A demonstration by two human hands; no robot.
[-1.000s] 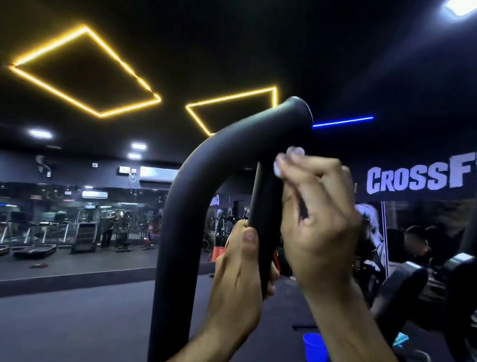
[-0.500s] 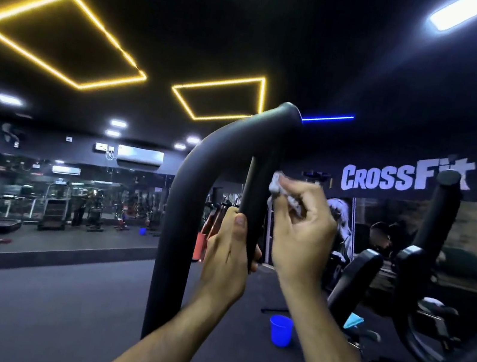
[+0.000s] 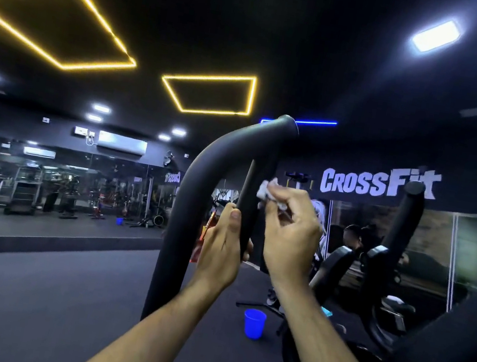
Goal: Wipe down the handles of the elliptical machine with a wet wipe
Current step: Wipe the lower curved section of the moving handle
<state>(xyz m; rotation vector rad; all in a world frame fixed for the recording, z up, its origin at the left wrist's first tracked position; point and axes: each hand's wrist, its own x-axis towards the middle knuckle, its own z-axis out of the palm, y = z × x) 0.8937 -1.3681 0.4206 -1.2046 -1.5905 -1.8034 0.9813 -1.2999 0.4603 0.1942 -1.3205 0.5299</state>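
A thick black curved handle [image 3: 199, 180] of the elliptical machine rises in front of me and bends over at the top. My left hand [image 3: 221, 247] grips its inner downward bar, thumb up along it. My right hand [image 3: 289, 230] pinches a small crumpled white wet wipe [image 3: 265, 190] and holds it against the right side of that same bar, just above my left hand. A second black handle [image 3: 404, 221] stands upright farther right, untouched.
A blue plastic cup [image 3: 253, 323] stands on the dark floor below the handles. The machine's black frame and flywheel [image 3: 364, 328] fill the lower right. A mirrored wall with treadmills [image 3: 24, 189] runs along the left. A CrossFit sign [image 3: 379, 182] hangs on the far wall.
My right hand with the wipe has slid down the bar from near the top bend toward my left hand. The view has shifted so the handle sits lower in frame.
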